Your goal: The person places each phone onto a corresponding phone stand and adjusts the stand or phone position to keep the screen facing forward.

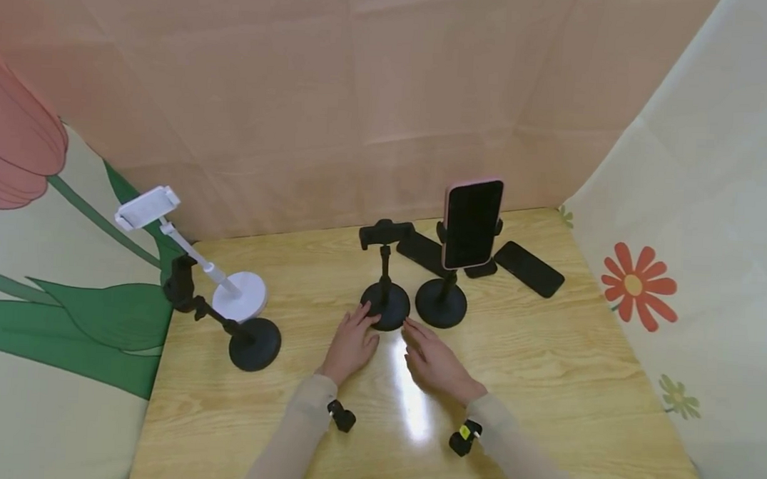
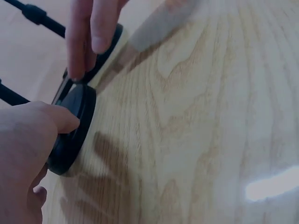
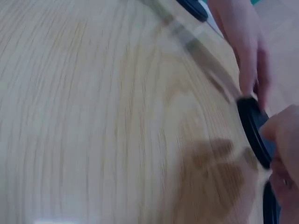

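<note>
A black phone stand (image 1: pixel 390 308) with a round base and a vacant clamp stands in the middle of the table. My left hand (image 1: pixel 351 345) rests its fingertips on the left front of that base. In the left wrist view a digit of this hand lies on the base (image 2: pixel 77 128). My right hand (image 1: pixel 437 360) is at the base's right front edge, its fingers loosely bent. In the right wrist view its thumb appears to touch the base (image 3: pixel 252 128). Just to the right, a second black stand (image 1: pixel 441 306) holds a pink-edged phone (image 1: pixel 474 222) upright.
To the left stand a white phone stand (image 1: pixel 242 298) and another black stand (image 1: pixel 254 344), both tilted leftward. Behind the middle stands lie a dark phone (image 1: pixel 421 252) and, farther right, another dark phone (image 1: pixel 528 269). Fabric hangs behind the wooden table (image 1: pixel 544 389).
</note>
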The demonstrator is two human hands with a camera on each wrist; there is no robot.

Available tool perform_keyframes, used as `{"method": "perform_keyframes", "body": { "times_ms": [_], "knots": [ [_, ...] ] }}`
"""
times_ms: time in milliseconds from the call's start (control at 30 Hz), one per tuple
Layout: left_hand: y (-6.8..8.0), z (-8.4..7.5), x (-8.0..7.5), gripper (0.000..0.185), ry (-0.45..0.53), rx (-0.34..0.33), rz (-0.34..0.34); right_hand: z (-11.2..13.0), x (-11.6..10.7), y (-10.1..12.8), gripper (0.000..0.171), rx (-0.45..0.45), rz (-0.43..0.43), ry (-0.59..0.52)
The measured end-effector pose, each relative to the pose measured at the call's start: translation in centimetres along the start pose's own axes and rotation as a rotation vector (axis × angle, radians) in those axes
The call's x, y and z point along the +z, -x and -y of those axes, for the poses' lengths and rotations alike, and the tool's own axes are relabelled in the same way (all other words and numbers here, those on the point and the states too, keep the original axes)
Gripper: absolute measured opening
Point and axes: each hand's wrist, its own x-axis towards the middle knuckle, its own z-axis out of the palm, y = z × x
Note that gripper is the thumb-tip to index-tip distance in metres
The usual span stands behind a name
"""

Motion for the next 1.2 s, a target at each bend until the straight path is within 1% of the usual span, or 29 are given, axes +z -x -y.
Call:
{"method": "perform_keyframes", "body": {
  "times_ms": [167, 300, 433, 600, 733, 800, 867, 967, 1067, 1133, 1200],
  "knots": [
    [1.5, -0.1, -0.1, 0.04, 0.016, -0.005, -0.078, -2.3, -2.5, 0.8, 0.039, -0.032, -0.097, -0.032],
    [3.0, 0.1, -0.4, 0.038, 0.031, -0.008, -0.126, -5.4, -4.3, 1.3, 0.03, -0.042, -0.16, -0.038],
    [4.5, 0.0, -0.9, 0.031, 0.059, 0.0, -0.141, -8.7, -5.9, 1.7, 0.03, 0.01, -0.184, -0.023],
    [6.2, -0.1, -1.1, 0.026, 0.098, 0.004, -0.148, -12.4, -7.7, 1.8, 0.033, 0.08, -0.239, 0.002],
    [7.2, -0.3, -1.0, 0.027, 0.125, -0.03, -0.125, -14.9, -8.9, 2.0, 0.033, 0.088, -0.317, 0.035],
    [7.8, -0.4, -1.0, 0.028, 0.144, -0.062, -0.106, -16.1, -9.5, 1.9, 0.035, 0.085, -0.371, 0.074],
    [8.2, -0.4, -1.0, 0.029, 0.168, -0.088, -0.095, -17.3, -10.2, 1.9, 0.041, 0.093, -0.415, 0.113],
    [8.7, -0.4, -1.1, 0.03, 0.198, -0.121, -0.089, -19.1, -10.9, 1.8, 0.056, 0.131, -0.454, 0.162],
    [8.9, -0.3, -1.2, 0.029, 0.206, -0.12, -0.098, -20.4, -11.4, 1.9, 0.067, 0.191, -0.429, 0.182],
    [9.0, -0.3, -1.2, 0.029, 0.205, -0.11, -0.11, -21.0, -11.5, 2.0, 0.071, 0.233, -0.382, 0.195],
    [9.1, -0.2, -1.2, 0.028, 0.196, -0.09, -0.126, -21.1, -11.8, 2.0, 0.072, 0.272, -0.328, 0.204]
  ]
}}
